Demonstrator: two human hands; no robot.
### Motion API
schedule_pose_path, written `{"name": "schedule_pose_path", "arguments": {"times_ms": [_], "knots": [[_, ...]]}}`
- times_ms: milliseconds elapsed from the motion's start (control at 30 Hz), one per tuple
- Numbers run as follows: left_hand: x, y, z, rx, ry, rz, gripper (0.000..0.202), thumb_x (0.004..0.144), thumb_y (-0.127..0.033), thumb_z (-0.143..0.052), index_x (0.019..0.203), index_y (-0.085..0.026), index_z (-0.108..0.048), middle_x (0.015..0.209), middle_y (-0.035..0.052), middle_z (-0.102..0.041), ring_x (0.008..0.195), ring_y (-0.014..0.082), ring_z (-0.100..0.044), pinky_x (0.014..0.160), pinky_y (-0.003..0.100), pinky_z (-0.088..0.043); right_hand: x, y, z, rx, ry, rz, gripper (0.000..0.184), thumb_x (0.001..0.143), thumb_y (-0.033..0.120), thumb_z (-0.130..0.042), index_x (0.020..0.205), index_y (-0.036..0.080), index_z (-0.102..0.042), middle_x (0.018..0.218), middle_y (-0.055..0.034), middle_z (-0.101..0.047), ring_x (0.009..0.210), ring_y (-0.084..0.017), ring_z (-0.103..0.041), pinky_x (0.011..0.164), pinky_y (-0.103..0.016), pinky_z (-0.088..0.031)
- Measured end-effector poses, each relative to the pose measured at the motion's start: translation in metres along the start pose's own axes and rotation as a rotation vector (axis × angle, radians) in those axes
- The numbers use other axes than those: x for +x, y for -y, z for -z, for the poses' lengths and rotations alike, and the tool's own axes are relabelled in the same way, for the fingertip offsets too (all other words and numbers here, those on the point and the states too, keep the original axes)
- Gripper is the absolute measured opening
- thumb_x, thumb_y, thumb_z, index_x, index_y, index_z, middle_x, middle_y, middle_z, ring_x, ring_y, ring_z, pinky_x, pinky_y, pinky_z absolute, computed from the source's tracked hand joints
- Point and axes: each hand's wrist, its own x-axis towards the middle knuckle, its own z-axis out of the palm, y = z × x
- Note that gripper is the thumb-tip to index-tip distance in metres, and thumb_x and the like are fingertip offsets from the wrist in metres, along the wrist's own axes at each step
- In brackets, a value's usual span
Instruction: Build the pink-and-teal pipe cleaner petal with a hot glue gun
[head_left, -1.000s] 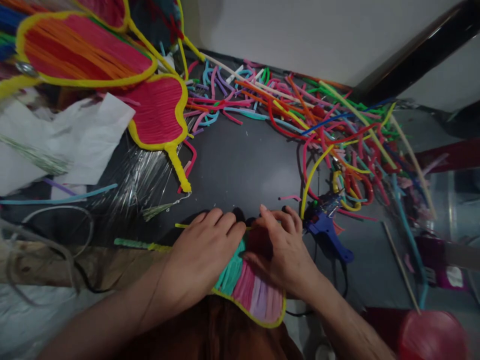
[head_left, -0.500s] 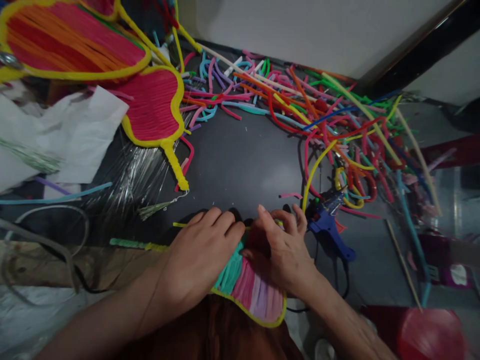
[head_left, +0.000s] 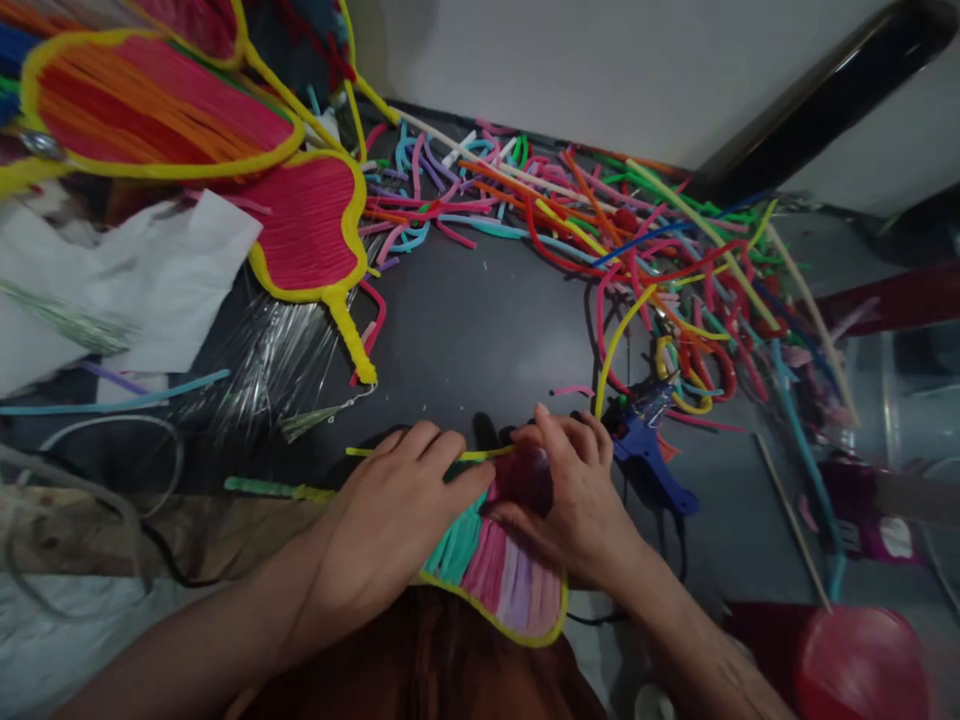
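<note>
Hands at work on a dark tabletop (head_left: 480, 320): the left hand (head_left: 390, 520) lies palm-down with fingers spread flat over the near edge of a striped panel (head_left: 502, 580) of teal, pink and lilac pipe cleaners edged in yellow, while the right hand (head_left: 577, 500) curls over the panel's far end, its fingertips bunched and pressing on the deep red strips there (whether they actually pinch a strand cannot be told from this angle). The panel sits at the table's near edge, directly below the camera, partly overhanging toward the person's lap. A thin yellow strand (head_left: 420, 456) pokes out leftward from under the left fingers. Just beside the right hand rests a blue glue gun (head_left: 649, 460), its cord trailing off toward the near edge. Beyond it sprawls a tangle of loose pipe cleaners (head_left: 637, 250) in many colours. Finished pink and orange petal shapes (head_left: 307, 230) with yellow borders lie at the upper left, near crumpled white paper (head_left: 150, 280) and clear cellophane (head_left: 277, 360).
</note>
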Motion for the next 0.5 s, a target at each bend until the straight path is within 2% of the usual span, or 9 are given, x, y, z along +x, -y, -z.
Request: {"name": "schedule_pose_path", "arguments": {"times_ms": [167,367,500], "knots": [[0.0003,0.0009,-0.0008,0.003,-0.001,-0.014,0.036,0.09,-0.02,-0.052,0.122,-0.035,-0.057,0.109,0.0065,-0.058,0.099,0.0252,-0.053,0.078,0.039,-0.047,-0.0004,-0.0006,-0.003,0.0,0.01,0.005,0.101,0.078,0.054,-0.065,0.15,0.016,-0.005,0.11,-0.0064,-0.067,0.107,-0.029,-0.045,0.107,-0.056,-0.016],[0.0016,-0.0015,0.0045,0.012,0.074,-0.001,0.034,0.091,-0.019,-0.049,0.121,-0.034,-0.058,0.108,0.0055,-0.059,0.1,0.0258,-0.053,0.078,0.04,-0.047,-0.0012,-0.0014,-0.005,-0.022,-0.029,0.041,0.097,0.079,0.042,-0.068,0.151,0.021,-0.005,0.105,-0.003,-0.07,0.103,-0.028,-0.046,0.108,-0.059,-0.012],[0.0008,-0.0014,0.0056,0.049,0.041,-0.022,0.036,0.09,-0.017,-0.05,0.121,-0.033,-0.058,0.108,0.0057,-0.059,0.098,0.0233,-0.053,0.078,0.037,-0.047,0.0004,0.0003,-0.0016,-0.01,-0.008,0.047,0.095,0.079,0.038,-0.068,0.151,0.021,-0.008,0.106,-0.0037,-0.07,0.105,-0.027,-0.046,0.108,-0.058,-0.013]]}}
